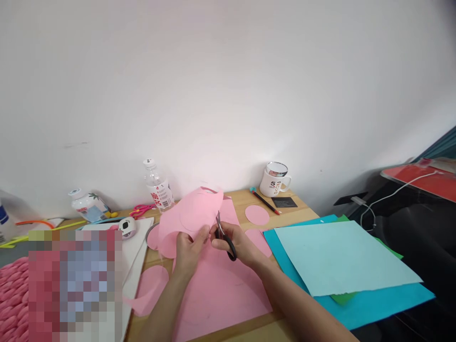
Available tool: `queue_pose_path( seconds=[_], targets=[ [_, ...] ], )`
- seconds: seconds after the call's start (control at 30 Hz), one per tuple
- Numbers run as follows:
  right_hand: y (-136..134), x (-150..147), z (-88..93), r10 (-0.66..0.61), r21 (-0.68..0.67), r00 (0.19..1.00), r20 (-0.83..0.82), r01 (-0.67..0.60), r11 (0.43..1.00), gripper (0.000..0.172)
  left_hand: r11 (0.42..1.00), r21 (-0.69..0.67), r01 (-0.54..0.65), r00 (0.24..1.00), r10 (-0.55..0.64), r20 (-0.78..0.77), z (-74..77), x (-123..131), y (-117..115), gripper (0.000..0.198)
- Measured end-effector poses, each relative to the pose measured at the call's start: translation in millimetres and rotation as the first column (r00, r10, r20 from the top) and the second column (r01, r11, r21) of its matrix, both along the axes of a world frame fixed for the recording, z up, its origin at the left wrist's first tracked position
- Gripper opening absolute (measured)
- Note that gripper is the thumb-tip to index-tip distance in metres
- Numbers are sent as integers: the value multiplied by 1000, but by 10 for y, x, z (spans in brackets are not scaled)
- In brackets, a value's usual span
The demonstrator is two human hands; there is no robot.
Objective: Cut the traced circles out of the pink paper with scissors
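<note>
Scissors (227, 240) fill our right hand (240, 241); our left hand (190, 251) pinches pink paper (199, 208) near the back edge of the surface (302, 208); sagging paper could steer blades (218, 220) into fingertips (205, 231).

Wall (228, 95): is stretching plain and white across the far side.
Scuff (75, 144): is marking the wall faintly on the left.
Wooden table (302, 211): is standing along the wall, its pale grain showing near the far right corner.
Red surface (420, 183): is standing at the right, apart from the table.
Teal folds (441, 142): are showing behind it at the far right.
Light: is falling softly, dimming toward the upper right.
</note>
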State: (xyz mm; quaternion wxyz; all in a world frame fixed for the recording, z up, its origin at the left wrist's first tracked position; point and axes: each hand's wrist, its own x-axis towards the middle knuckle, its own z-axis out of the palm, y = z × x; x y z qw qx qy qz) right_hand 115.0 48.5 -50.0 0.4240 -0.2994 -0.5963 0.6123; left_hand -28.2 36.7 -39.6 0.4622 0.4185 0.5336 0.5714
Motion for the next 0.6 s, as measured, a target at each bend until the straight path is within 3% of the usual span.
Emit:
queue_pose_path(
  seconds=[0.1, 0.33, 0.6],
  targets=[
    [-47, 5, -23, 10, -36, 1000, -16, -10, 999, 40, 998, -10, -55, 997, 54, -55, 2, 54, -55, 40],
    [-66, 20, -66, -18, -103, 1000, -17, 16, 995, 42, 996, -75, -47, 998, 43, -53, -16, 66, -66, 32],
    [-114, -36, -123, 24, -146, 999, -33, -28, 989, 46, 992, 2, -130, 991, 130, -16, -82, 66, -58, 24]
  ],
)
